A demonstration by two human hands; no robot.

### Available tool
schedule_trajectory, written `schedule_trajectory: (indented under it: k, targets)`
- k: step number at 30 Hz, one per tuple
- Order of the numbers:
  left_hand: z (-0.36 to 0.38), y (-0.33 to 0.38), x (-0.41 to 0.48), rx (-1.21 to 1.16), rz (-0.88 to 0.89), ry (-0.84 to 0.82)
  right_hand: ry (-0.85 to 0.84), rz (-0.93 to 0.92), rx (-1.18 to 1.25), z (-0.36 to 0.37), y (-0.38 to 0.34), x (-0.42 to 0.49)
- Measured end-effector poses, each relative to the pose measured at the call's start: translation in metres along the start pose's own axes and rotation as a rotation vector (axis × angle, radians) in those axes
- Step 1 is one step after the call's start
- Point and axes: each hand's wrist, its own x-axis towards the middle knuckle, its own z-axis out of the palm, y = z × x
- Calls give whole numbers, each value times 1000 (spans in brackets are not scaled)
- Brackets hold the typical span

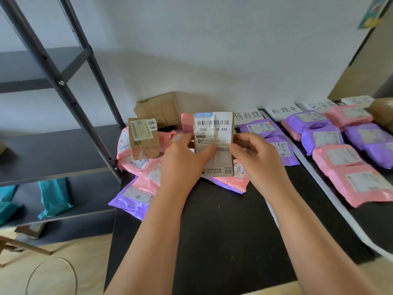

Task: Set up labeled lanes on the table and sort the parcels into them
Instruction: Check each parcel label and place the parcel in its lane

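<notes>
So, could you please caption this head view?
Left hand and right hand hold a brown parcel over the unsorted pile.

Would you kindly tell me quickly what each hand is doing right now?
Left hand: grips the brown parcel by its left edge.
Right hand: pinches the same parcel's right edge.
</notes>
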Motion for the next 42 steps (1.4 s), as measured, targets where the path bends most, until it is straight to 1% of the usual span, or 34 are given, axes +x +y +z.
schedule_trajectory:
  k: [3, 6, 10, 13, 17, 21, 26, 29, 32, 34, 38, 42]
  targets:
    - [17, 14, -5, 52, 33, -63, 58, -10, 5, -25, 1, 3]
    - [41, 30, -12, 91, 55, -147, 94, -19, -45, -58, 11, 8]
    - [86, 59, -27, 182, 128, -270, 59, 27, -111, -111, 36, 4]
    - [129, 86, -42, 214, 186, -303, 26, 74, -146, -158, 54, -7]
    - [192, 121, -70, 221, 245, -343, 45, 150, -114, -227, 86, -27]
    - [250, 153, -100, 121, 243, -389, 139, 224, -52, -294, 115, -49]
    - [307, 170, -127, -64, 127, -419, 307, 303, 33, -356, 150, -72]
    - [347, 171, -132, -39, 101, -443, 373, 373, 47, -368, 181, -68]
    - [381, 168, -128, 70, 78, -460, 329, 482, -22, -350, 214, -57]
    - [396, 164, -119, 95, 91, -456, 322, 530, -23, -338, 237, -51]
    - [418, 161, -98, 103, 151, -522, 412, 590, 24, -341, 260, -34]
    - [441, 159, -69, 99, 143, -602, 496, 586, 100, -361, 270, -9]
